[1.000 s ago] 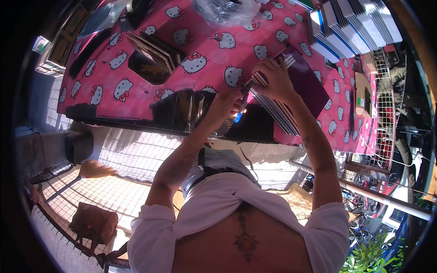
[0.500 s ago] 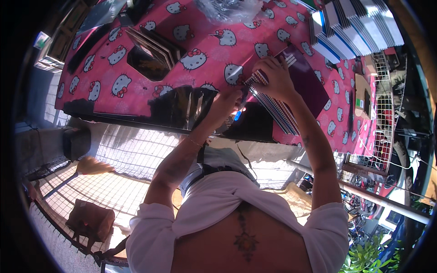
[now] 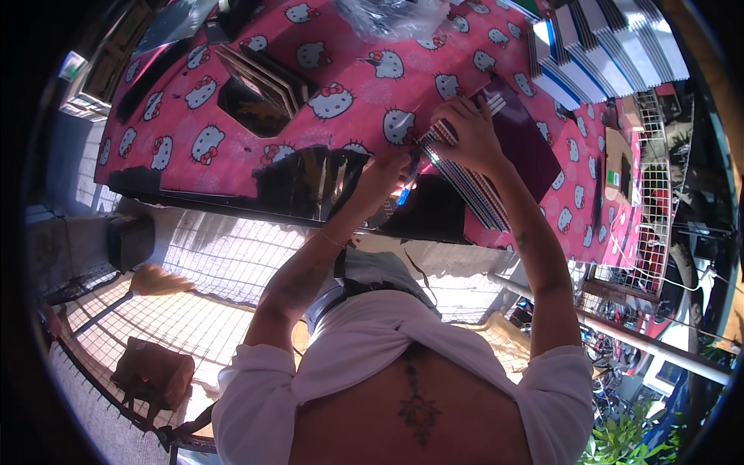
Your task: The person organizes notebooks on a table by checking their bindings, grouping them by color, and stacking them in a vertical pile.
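Note:
My right hand (image 3: 467, 136) rests on a stack of spiral-bound notebooks (image 3: 473, 186), its fingers curled over the bound edges near their upper left corner. The top cover is plain dark purple (image 3: 527, 147). Close to that corner, my left hand (image 3: 381, 184) is closed around a small dark and blue object (image 3: 404, 195), mostly hidden by the fingers, so its kind does not show. The object's dark end lies right beside the notebooks' bindings. Both hands are over the near edge of the table, which has a pink cartoon-cat cloth (image 3: 209, 182).
Tall piles of spiral-bound notebooks (image 3: 601, 58) stand at the far right. A dark slotted holder (image 3: 256, 97) sits on the left, and clear plastic wrap (image 3: 395, 17) lies at the back. Along the right edge is a cardboard piece (image 3: 618, 164). A broom (image 3: 161, 282) lies below left.

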`<state>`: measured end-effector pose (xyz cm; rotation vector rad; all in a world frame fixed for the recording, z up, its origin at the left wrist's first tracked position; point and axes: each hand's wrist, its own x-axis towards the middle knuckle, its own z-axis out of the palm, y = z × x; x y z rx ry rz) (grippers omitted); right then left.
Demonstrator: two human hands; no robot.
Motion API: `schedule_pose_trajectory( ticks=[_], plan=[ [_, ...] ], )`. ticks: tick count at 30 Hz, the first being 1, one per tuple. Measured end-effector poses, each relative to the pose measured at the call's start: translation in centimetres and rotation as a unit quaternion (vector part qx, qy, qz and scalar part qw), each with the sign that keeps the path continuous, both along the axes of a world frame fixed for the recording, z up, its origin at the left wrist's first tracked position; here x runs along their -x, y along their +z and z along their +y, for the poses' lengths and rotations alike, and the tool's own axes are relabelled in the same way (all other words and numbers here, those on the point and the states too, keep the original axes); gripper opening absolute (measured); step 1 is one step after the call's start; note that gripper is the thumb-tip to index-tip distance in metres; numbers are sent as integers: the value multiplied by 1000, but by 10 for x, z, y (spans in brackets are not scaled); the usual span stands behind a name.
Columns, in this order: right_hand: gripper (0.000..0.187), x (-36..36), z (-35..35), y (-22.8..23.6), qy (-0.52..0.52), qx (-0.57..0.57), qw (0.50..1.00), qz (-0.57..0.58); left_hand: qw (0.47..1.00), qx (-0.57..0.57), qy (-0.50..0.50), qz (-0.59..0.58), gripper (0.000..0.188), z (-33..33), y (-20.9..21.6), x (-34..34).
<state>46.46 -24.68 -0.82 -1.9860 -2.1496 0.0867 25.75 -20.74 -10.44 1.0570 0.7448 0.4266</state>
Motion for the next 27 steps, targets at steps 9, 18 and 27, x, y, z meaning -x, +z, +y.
schedule_pose_trajectory(
  ticks=[9,18,27],
  plan=[
    [43,1,0,-1,-2,-1,1000,0,996,86,-11,3,33,5,3,0],
    [44,0,0,-1,-5,-3,1000,-6,817,-552,129,106,31,-10,2,-8],
    [45,2,1,1,-2,1,1000,5,994,105,19,-18,29,0,-19,-8]
  ],
)
